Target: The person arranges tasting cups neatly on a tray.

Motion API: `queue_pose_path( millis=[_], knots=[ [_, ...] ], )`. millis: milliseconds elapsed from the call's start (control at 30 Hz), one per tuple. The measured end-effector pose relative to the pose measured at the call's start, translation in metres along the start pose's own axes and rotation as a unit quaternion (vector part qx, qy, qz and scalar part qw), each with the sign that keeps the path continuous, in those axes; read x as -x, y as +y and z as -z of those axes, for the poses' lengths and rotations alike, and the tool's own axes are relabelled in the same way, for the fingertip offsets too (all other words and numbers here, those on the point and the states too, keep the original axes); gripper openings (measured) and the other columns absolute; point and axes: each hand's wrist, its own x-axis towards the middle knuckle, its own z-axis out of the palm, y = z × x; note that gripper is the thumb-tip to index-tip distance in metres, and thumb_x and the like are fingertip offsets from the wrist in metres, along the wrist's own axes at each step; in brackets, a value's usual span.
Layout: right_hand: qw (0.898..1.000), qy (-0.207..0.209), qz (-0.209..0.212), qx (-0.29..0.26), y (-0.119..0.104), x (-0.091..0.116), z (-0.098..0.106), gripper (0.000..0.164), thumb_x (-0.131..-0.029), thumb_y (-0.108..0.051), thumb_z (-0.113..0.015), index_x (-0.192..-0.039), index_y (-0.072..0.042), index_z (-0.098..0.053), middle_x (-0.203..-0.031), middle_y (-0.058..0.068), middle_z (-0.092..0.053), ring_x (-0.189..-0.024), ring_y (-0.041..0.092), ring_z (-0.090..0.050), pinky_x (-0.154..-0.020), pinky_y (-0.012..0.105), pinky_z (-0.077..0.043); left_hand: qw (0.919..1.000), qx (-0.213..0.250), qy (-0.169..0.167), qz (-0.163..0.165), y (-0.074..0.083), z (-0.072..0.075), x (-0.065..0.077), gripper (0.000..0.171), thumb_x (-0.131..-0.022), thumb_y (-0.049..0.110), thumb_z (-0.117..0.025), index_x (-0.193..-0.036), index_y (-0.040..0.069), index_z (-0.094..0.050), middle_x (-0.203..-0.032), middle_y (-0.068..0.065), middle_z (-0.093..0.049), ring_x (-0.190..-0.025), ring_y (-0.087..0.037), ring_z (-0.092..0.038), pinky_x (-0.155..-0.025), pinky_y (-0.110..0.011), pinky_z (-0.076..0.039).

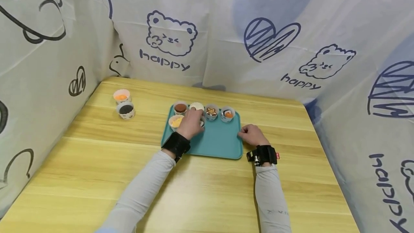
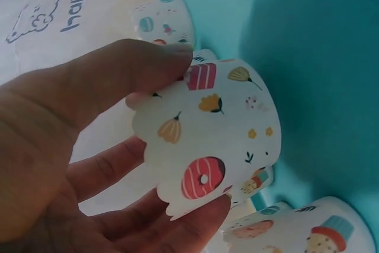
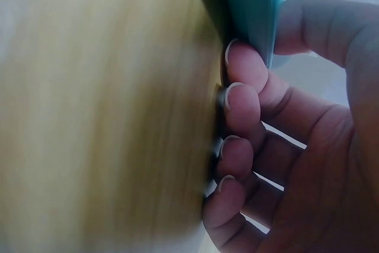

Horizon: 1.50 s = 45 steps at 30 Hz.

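Note:
My left hand (image 1: 191, 124) reaches over the teal tray (image 1: 223, 143) and grips a paper baking cup (image 2: 207, 128) printed with doughnuts, cake slices and flowers. Thumb and fingers lie around its scalloped rim, and the hand hides most of it in the head view. Beside this cup stands another with yellow contents (image 1: 176, 121). Behind it are cups holding something brown (image 1: 180, 108), a pale cream thing (image 1: 196, 106), a gold star (image 1: 211, 112) and an orange-and-white filling (image 1: 228, 114). At the tray's right edge, my right hand (image 1: 254, 135) pinches the rim between thumb and curled fingers.
Off the tray, at the back left of the wooden table (image 1: 97, 175), stand one cup with orange contents (image 1: 122, 96) and one with black contents (image 1: 125, 110). Printed cloth (image 1: 207, 39) hangs behind the table and along both sides.

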Motion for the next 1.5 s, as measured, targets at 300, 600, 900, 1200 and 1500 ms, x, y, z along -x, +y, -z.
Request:
queue_pose_path(
  millis=[300,600,900,1200,1500],
  knots=[
    [1.0,0.0,0.001,-0.006,0.002,0.0,-0.002,0.038,-0.096,-0.021,-0.058,-0.061,-0.014,-0.043,-0.055,-0.003,-0.033,-0.05,0.013,-0.033,-0.057,0.028,-0.031,0.9998,-0.007,0.014,0.009,-0.004,-0.005,0.001,0.033,-0.076,-0.003,-0.076,-0.108,-0.003,-0.067,-0.105,-0.024,-0.059,-0.097,-0.039,-0.056,-0.081,-0.05,-0.05],
    [1.0,0.001,0.002,-0.008,0.002,0.001,-0.003,0.039,-0.096,-0.02,-0.058,-0.06,-0.014,-0.042,-0.055,-0.003,-0.032,-0.049,0.013,-0.032,-0.056,0.028,-0.03,0.9992,-0.025,0.031,0.003,-0.005,-0.006,0.001,0.03,-0.078,-0.004,-0.075,-0.106,-0.005,-0.067,-0.102,-0.024,-0.058,-0.097,-0.04,-0.057,-0.082,-0.05,-0.05],
    [1.0,0.0,0.003,-0.006,0.001,0.002,-0.002,0.041,-0.097,-0.021,-0.058,-0.061,-0.014,-0.042,-0.055,-0.003,-0.032,-0.05,0.014,-0.032,-0.057,0.029,-0.03,0.9984,0.041,0.034,-0.019,-0.012,0.007,0.006,0.039,-0.087,0.007,-0.077,-0.121,-0.005,-0.065,-0.115,-0.025,-0.059,-0.101,-0.038,-0.056,-0.088,-0.049,-0.048],
    [1.0,-0.004,0.001,-0.004,0.0,-0.001,-0.001,0.04,-0.097,-0.022,-0.057,-0.06,-0.014,-0.042,-0.055,-0.003,-0.032,-0.05,0.014,-0.031,-0.057,0.028,-0.03,0.9936,0.078,0.078,0.025,-0.054,0.061,0.016,0.045,-0.089,0.01,-0.075,-0.128,-0.007,-0.061,-0.126,-0.029,-0.056,-0.116,-0.043,-0.053,-0.099,-0.054,-0.043],
    [1.0,-0.003,0.012,-0.001,-0.001,0.0,-0.002,0.041,-0.098,-0.02,-0.058,-0.061,-0.013,-0.042,-0.055,-0.002,-0.032,-0.05,0.016,-0.033,-0.059,0.031,-0.032,0.9843,0.008,0.131,0.118,-0.121,0.096,0.048,0.05,-0.088,0.01,-0.073,-0.13,-0.013,-0.058,-0.128,-0.038,-0.05,-0.122,-0.054,-0.042,-0.102,-0.062,-0.034]
  ],
)
